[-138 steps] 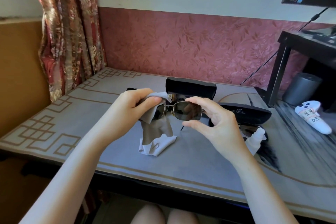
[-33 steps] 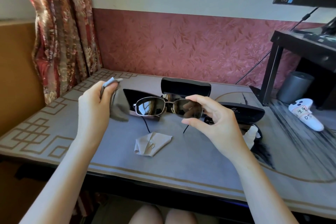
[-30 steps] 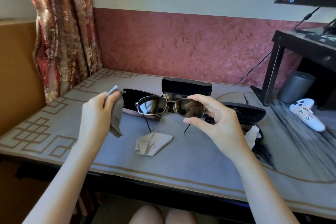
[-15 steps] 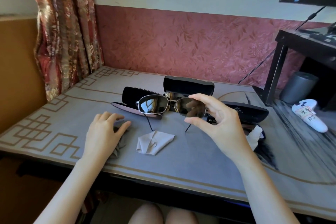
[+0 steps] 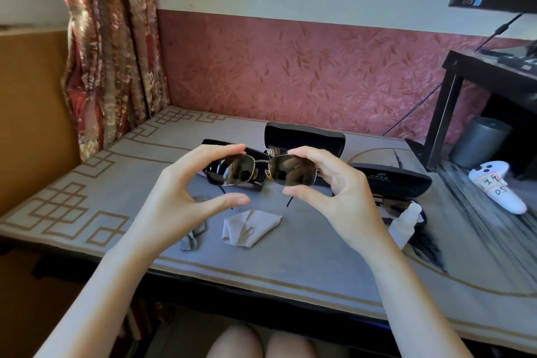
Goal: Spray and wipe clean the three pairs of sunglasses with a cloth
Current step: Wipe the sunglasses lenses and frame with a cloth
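aloft, right fingers (image 5: 308, 154) pinch sunglasses (image 5: 293, 173), left fingers (image 5: 220, 151) arch over rim, grip unclear, dark cloth (image 5: 200, 228) half hidden

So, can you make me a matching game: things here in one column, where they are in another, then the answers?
1 sunglasses
2 pale cloth
3 spray bottle
4 open case

A crumpled on the table
B standing at the back
C raised between left hand and right hand
D lying beside the right forearm

Pairs: 1-C, 2-A, 3-D, 4-B
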